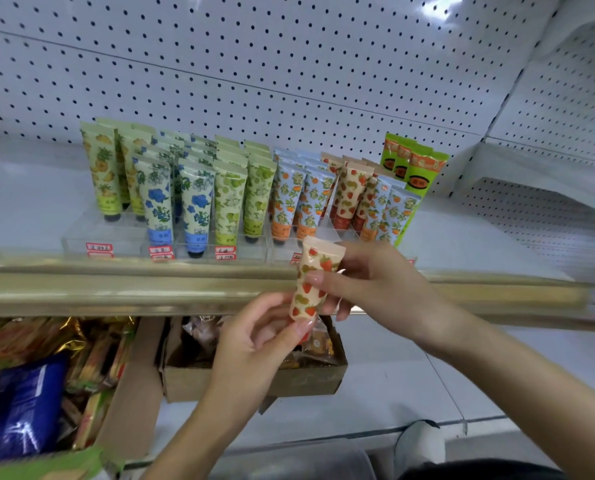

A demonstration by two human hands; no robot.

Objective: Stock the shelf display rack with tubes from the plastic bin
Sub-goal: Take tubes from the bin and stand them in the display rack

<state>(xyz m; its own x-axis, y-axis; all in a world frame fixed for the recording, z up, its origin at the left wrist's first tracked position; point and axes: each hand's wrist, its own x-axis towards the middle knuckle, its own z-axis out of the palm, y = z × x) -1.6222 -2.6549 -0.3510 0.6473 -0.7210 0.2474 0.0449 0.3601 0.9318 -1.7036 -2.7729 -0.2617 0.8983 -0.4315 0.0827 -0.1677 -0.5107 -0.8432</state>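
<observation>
Both hands' fingers (311, 280) pinch a strawberry tube (315, 282) before the white pegboard shelf (29, 209).

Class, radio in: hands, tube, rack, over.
Both hands, left and right, grip strawberry tube. Rack nearly full. Matching tubes at right. Path clear.

Strawberry tube (315, 282): glossy plastic. Display rack (102, 233): clear smooth acrylic. Pegboard (289, 64): matt white metal. Box (254, 382): matt cardboard.

You hold a peach tube (311, 289) printed with red strawberries; rack tubes (192, 202) show blue flowers, green fruit, oranges
</observation>
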